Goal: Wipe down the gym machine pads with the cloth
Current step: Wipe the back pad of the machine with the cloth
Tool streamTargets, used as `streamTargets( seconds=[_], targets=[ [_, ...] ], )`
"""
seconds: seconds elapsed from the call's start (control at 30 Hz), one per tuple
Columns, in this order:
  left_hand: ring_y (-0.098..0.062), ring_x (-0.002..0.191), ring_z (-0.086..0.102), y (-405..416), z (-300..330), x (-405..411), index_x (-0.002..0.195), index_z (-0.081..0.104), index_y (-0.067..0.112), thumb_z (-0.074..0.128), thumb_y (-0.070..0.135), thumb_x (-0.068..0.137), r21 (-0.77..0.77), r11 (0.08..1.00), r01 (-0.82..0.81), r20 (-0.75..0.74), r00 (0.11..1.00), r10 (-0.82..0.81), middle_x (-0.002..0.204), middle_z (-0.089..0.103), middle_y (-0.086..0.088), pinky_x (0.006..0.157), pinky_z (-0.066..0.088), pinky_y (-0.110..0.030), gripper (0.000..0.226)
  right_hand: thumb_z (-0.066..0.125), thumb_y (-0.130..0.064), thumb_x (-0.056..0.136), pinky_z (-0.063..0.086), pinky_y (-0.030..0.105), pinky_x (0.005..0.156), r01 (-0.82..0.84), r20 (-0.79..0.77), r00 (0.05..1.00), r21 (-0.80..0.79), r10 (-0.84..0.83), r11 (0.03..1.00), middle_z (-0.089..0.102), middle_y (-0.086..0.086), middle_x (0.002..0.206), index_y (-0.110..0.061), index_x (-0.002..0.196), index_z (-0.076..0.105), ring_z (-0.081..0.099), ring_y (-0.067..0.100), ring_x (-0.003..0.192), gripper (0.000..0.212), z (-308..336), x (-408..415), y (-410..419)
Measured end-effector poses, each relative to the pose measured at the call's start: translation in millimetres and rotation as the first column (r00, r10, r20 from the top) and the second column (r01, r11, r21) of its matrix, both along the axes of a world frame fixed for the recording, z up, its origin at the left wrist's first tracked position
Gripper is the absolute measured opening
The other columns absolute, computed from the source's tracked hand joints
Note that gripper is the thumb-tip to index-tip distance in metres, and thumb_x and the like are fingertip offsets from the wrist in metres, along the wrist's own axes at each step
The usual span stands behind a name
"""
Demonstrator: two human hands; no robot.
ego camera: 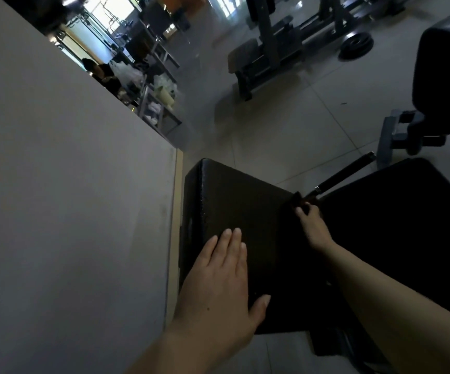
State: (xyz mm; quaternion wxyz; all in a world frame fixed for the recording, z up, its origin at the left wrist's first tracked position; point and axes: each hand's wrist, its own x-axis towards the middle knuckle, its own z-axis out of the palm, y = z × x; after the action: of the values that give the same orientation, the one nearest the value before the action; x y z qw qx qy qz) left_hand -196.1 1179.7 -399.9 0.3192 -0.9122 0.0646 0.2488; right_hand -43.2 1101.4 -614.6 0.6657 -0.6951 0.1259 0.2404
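Gym room, pale tiled floor (286, 125), plain grey wall (70, 211) at left. Black padded vinyl seat pad (234, 206), boxy, grainy. Left hand (224, 279) flat on pad, fingers straight. Right hand (313, 225) pinches small dark cloth (298, 202) at pad's far edge; cloth barely discernible.

Left hand (224, 279) flat on black pad (234, 201), right hand (311, 225) gripping dark cloth (298, 201) at pad's far edge, grey wall (70, 211) alongside
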Motion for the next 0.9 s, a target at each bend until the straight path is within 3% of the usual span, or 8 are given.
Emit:
streamTargets(
  seconds=[0.13,0.27,0.43,0.57,0.63,0.73,0.83,0.9],
  targets=[
    [-0.024,0.141,-0.028,-3,0,-1,0.138,-0.021,0.008,-0.002,0.062,0.084,0.017,1.000,-0.015,0.028,1.000,0.014,0.152,-0.027,-0.012,0.113,-0.019,-0.040,0.079,0.043,-0.033,0.097,0.025,0.039,0.114,-0.212,0.308,0.942,0.251,0.130,0.944,0.032,-0.004,0.151,-0.033,0.147,0.021,0.032,0.013,0.136,0.054,68,-45,11],
    [-0.022,0.141,-0.026,-5,1,2,0.142,-0.018,0.009,0.002,0.062,0.089,0.002,1.000,-0.007,0.048,0.999,0.007,0.153,-0.026,-0.010,0.114,-0.018,-0.039,0.078,0.046,-0.032,0.096,0.020,0.031,0.114,-0.231,0.495,0.845,-0.001,0.201,0.973,0.027,-0.013,0.150,-0.038,0.145,0.019,0.022,0.003,0.137,0.057,57,-54,8],
    [-0.020,0.143,-0.022,0,-3,1,0.141,-0.015,0.012,-0.002,0.062,0.083,-0.045,0.999,-0.030,0.100,0.994,0.035,0.151,-0.025,-0.008,0.113,-0.018,-0.037,0.078,0.043,-0.022,0.096,0.047,0.044,0.097,-0.112,0.166,0.974,-0.227,0.152,0.967,0.052,0.010,0.132,-0.027,0.145,0.023,0.057,0.021,0.112,0.053,-35,-29,-22],
    [-0.027,0.144,0.013,2,-4,5,0.145,0.024,0.007,0.019,0.060,0.092,-0.113,0.994,-0.006,0.139,0.990,0.022,0.154,0.012,-0.016,0.116,0.002,-0.040,0.075,0.040,-0.020,0.098,0.054,0.043,0.071,-0.034,-0.097,0.995,-0.235,0.012,0.971,0.061,0.015,0.101,-0.016,0.140,0.027,0.062,0.025,0.077,0.044,-63,-16,-25],
    [-0.025,0.145,-0.009,7,-8,1,0.147,0.000,0.008,0.011,0.061,0.093,-0.095,0.993,0.075,0.152,0.987,-0.060,0.154,-0.012,-0.013,0.114,-0.013,-0.040,0.076,0.040,-0.024,0.098,0.055,0.043,0.072,0.048,-0.097,0.993,-0.162,-0.064,0.986,0.060,0.013,0.104,-0.018,0.138,0.030,0.062,0.025,0.080,0.042,-46,-12,-13],
    [-0.023,0.144,-0.019,2,-6,-1,0.146,-0.010,0.008,0.004,0.061,0.091,-0.090,0.994,0.063,0.155,0.987,-0.048,0.154,-0.020,-0.011,0.110,-0.019,-0.038,0.077,0.040,-0.022,0.099,0.053,0.039,0.080,0.038,0.078,0.996,0.081,-0.044,0.996,0.057,0.009,0.119,-0.025,0.139,0.032,0.061,0.017,0.092,0.041,8,-13,8],
    [-0.024,0.146,-0.006,6,-11,-3,0.146,0.003,0.007,0.002,0.059,0.088,-0.117,0.989,0.094,0.203,0.977,-0.068,0.156,-0.005,-0.013,0.115,-0.010,-0.039,0.078,0.038,-0.019,0.099,0.046,0.031,0.094,-0.218,0.346,0.934,0.363,0.086,0.906,0.050,0.000,0.131,-0.026,0.138,0.037,0.054,0.004,0.105,0.039,92,-16,28],
    [-0.024,0.146,0.006,4,-8,1,0.147,0.019,0.004,0.002,0.061,0.083,-0.142,0.988,0.056,0.198,0.980,-0.028,0.156,0.015,-0.013,0.116,-0.005,-0.036,0.086,0.039,-0.024,0.099,0.032,0.035,0.110,-0.366,0.552,0.817,0.273,0.166,0.890,0.040,0.000,0.145,-0.025,0.140,0.034,0.042,0.014,0.129,0.041,125,-18,41]
  ],
)
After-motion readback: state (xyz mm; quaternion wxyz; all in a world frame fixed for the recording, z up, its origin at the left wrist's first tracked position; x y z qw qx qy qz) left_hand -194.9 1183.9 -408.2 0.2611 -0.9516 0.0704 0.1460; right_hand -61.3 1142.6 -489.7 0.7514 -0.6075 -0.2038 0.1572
